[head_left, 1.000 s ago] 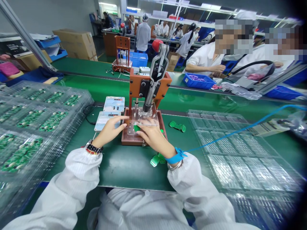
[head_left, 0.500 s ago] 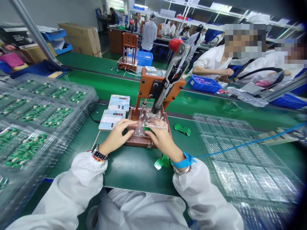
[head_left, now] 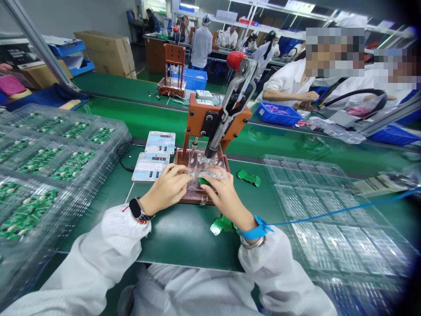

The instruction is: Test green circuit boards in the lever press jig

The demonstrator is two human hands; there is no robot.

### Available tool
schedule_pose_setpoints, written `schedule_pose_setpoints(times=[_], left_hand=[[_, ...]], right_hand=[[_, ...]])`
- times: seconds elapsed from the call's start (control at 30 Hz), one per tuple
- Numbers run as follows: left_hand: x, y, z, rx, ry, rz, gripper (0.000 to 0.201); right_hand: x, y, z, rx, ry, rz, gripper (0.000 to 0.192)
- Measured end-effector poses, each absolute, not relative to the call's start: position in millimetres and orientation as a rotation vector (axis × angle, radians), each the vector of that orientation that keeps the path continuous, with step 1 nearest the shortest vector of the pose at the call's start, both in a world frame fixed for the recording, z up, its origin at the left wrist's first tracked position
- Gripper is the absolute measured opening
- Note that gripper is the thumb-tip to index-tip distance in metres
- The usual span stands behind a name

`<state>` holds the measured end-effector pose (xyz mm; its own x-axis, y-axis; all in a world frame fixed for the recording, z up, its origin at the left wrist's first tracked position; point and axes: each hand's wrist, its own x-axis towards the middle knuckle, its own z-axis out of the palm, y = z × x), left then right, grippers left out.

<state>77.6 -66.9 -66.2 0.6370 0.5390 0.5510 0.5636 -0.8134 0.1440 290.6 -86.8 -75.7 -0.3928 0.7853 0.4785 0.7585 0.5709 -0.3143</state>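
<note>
Green board [head_left: 203,181] is in the press fixture [head_left: 219,120], low at the front of the base, partly under the clear plate [head_left: 210,151] and partly hidden by the hand. Right hand [head_left: 222,193] is on it: fingers curled over the plate's front edge, thumb apart below; can't tell if they actually pinch the board. Left hand [head_left: 166,188] is at the base's left side, fingers bunched, thumb drawn in close; tips too small to say whether they grip anything.

To do this well, I'd seat the board flat by its edges, square to the base, checking for rock before any load goes on. Left fingers best used to steady that side. Both hands should be well out from under the plate before the lever [head_left: 226,105] is touched. Keep the loose boards on the surface [head_left: 249,177] [head_left: 221,225] out of the way.

Vs half a second ago: left thumb and fingers were spread, now gathered, with the wrist rolled so the watch [head_left: 136,208] face shows. Right hand about the same, loose boards unmoved
</note>
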Motion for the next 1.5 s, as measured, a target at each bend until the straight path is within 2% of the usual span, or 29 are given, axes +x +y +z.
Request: schedule_pose_setpoints(times=[0.23, 0.83, 0.97, 1.5], left_hand=[[80, -67, -67, -2.842, -1.058, -0.976, 0.02], [80, -65, -64, -3.147, -1.368, -1.227, 0.032], [77, -66, -67, -3.034, -1.324, -1.151, 0.024], [82, -68, -68, -2.954, -1.148, -1.025, 0.021]], right_hand=[[291, -87, -79, -1.206, -2.181, 0.1, 0.032], [294, -98, -78, -1.206, -2.0, 0.34, 0.03], [293, -98, -79, -1.202, -2.0, 0.335, 0.029], [291, -100, -82, -1.236, -1.982, 0.321, 0.03]])
